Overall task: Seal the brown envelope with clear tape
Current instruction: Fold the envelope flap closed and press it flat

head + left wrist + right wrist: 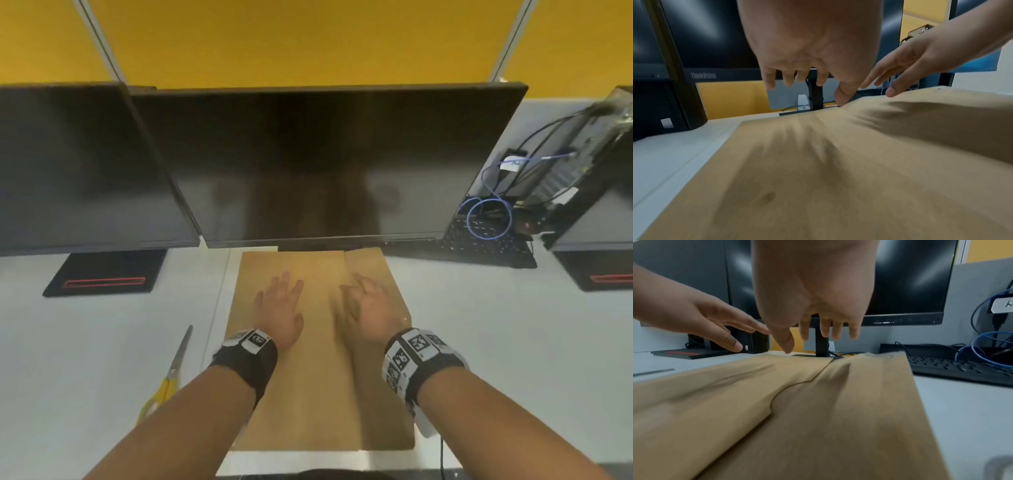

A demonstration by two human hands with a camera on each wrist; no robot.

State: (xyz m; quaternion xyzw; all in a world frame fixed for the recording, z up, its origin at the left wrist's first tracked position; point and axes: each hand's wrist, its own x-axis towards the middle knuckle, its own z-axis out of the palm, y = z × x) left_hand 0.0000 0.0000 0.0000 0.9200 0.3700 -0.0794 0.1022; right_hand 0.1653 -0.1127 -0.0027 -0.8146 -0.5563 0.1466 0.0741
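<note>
The brown envelope [308, 394] lies flat on the white desk [102, 342], long side running away from me. Its flap [368, 263] is folded over along the right side, and the curved flap edge [795, 384] shows in the right wrist view. My left hand [279, 305] is spread over the envelope's left half with straight fingers. My right hand [366, 305] is over the flap seam, fingers straight and thumb pointing down. Neither hand holds anything. Whether the fingers touch the paper is unclear. No tape is in view.
Yellow-handled scissors [171, 373] lie on the desk left of the envelope. A wide dark monitor [325, 164] stands just behind it, with a second monitor [78, 164] to the left. At the right are a black keyboard [479, 246] and blue cables [489, 219].
</note>
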